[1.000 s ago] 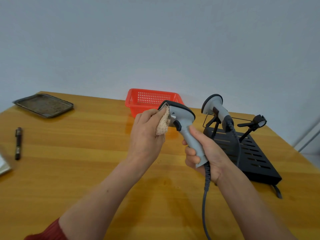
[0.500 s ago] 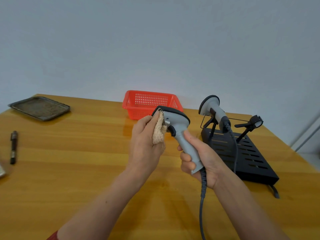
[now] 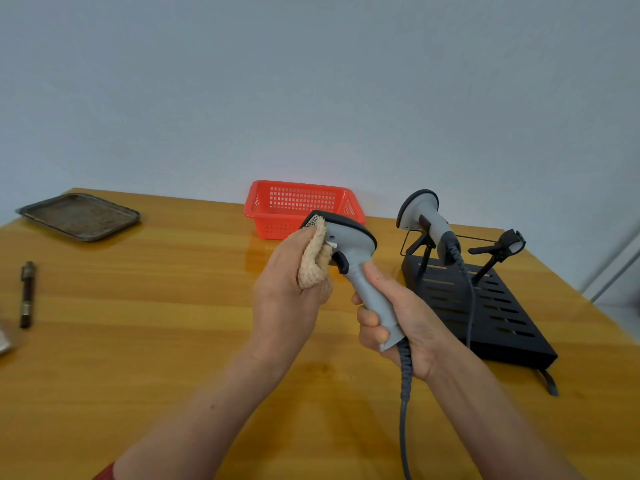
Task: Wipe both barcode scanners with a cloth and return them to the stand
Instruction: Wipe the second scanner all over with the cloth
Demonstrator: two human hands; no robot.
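Note:
My right hand [image 3: 405, 323] grips the handle of a grey barcode scanner [image 3: 353, 251], held upright above the table with its dark-rimmed head pointing left. Its coiled cable [image 3: 404, 393] hangs down toward me. My left hand [image 3: 289, 292] holds a folded beige cloth [image 3: 313, 265] pressed against the scanner's front face and left side. A second grey scanner [image 3: 427, 220] rests in the left cradle of the black stand [image 3: 498, 317] at the right. The stand's right cradle [image 3: 502, 245] holds nothing.
A red plastic basket [image 3: 270, 206] stands against the wall behind the held scanner. A metal tray [image 3: 78, 216] lies at the far left corner. A dark pen [image 3: 27, 294] lies near the left edge. The wooden table [image 3: 138, 341] ends just right of the stand.
The cloth has slid down the scanner's front face, from the top rim toward the trigger. The scanner and both hands have shifted slightly left and down.

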